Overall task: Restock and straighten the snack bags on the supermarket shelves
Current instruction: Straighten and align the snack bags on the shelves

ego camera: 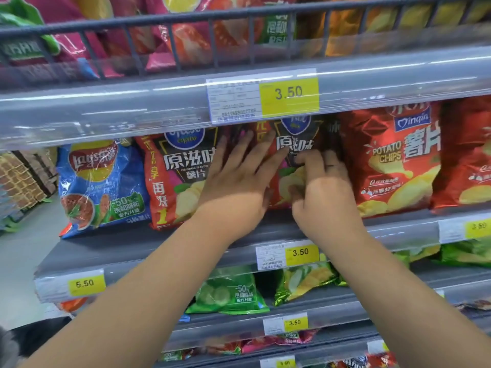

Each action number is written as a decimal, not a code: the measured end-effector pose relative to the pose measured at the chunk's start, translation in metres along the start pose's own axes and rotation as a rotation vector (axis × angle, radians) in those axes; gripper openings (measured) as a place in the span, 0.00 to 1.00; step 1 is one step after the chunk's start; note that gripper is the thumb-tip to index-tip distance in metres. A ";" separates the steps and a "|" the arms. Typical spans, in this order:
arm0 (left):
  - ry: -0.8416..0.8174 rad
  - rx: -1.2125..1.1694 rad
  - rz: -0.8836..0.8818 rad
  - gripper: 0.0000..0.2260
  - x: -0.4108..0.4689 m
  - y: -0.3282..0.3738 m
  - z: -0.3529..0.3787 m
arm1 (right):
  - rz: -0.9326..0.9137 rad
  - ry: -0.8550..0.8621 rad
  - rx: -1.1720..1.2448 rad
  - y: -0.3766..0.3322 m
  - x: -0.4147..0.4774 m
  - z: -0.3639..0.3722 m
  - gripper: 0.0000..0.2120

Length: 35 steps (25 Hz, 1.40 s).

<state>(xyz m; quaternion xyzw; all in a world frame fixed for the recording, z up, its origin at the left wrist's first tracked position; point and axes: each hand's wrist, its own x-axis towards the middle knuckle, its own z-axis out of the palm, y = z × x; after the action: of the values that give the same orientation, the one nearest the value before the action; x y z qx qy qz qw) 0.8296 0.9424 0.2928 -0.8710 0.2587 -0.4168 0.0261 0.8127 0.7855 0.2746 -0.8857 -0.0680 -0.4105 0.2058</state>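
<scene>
A black and red chip bag [295,139] stands upright in the middle of the grey shelf [132,245]. My left hand [239,176] lies flat against its left side with straight fingers. My right hand [321,187] has its fingers curled on the bag's front and pinches it. A matching black and red bag [180,168] stands just left of it, partly hidden by my left hand. A blue chip bag [98,187] leans at the shelf's left end. Red potato chip bags [393,160] stand to the right.
The shelf above has a wire rail [239,14] with pink and orange bags behind it and a yellow 3.50 price tag [289,95]. Lower shelves hold green bags [228,293]. The aisle floor [24,251] and stacked boxes lie to the left.
</scene>
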 end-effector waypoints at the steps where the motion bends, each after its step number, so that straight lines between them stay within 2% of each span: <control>1: -0.035 0.039 -0.013 0.31 0.000 0.003 0.004 | -0.034 -0.031 0.025 0.002 0.001 0.003 0.22; 4: -0.105 0.101 -0.076 0.30 -0.004 0.007 0.011 | -0.095 -0.130 -0.016 0.006 0.004 0.014 0.19; 7: -0.065 0.039 -0.093 0.24 -0.005 0.008 0.010 | -0.054 -0.166 0.049 0.008 0.010 0.010 0.19; 9: -0.020 -0.012 -0.092 0.19 -0.007 0.011 0.006 | -0.029 -0.047 0.088 0.005 0.009 0.001 0.18; 11: -0.054 -0.081 -0.127 0.15 -0.011 0.018 0.003 | -0.011 0.051 0.110 -0.001 0.010 -0.006 0.21; 14: -0.124 -0.212 -0.207 0.17 -0.017 0.026 0.001 | 0.100 0.013 0.166 -0.009 0.027 -0.006 0.28; 18: -0.207 -0.351 -0.401 0.24 -0.009 0.031 -0.007 | 0.280 -0.104 0.114 -0.014 0.037 0.001 0.31; 22: -0.269 -0.581 -0.628 0.24 0.001 0.031 -0.010 | 0.365 -0.115 0.274 -0.007 0.036 0.014 0.39; 26: -0.248 -0.743 -0.652 0.21 0.000 0.042 -0.019 | 0.411 -0.047 0.484 -0.010 0.031 0.013 0.42; 29: -0.183 -0.695 -0.613 0.20 -0.012 0.045 -0.026 | 0.342 0.001 0.585 -0.009 0.018 0.013 0.41; 31: -0.191 -0.580 -0.585 0.22 -0.017 0.040 -0.027 | 0.268 0.018 0.559 -0.006 0.018 0.016 0.41; 33: -0.197 -0.348 -0.552 0.26 -0.024 0.034 -0.025 | 0.247 -0.009 0.445 -0.008 0.020 0.018 0.38; 35: -0.121 -0.075 -0.481 0.31 -0.030 0.031 -0.019 | 0.196 0.014 0.374 -0.009 0.021 0.017 0.36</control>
<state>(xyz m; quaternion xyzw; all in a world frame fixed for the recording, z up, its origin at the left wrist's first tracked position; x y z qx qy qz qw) 0.7866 0.9330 0.2761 -0.9312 0.0571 -0.3483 -0.0907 0.8356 0.7996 0.2839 -0.8316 -0.0553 -0.3749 0.4060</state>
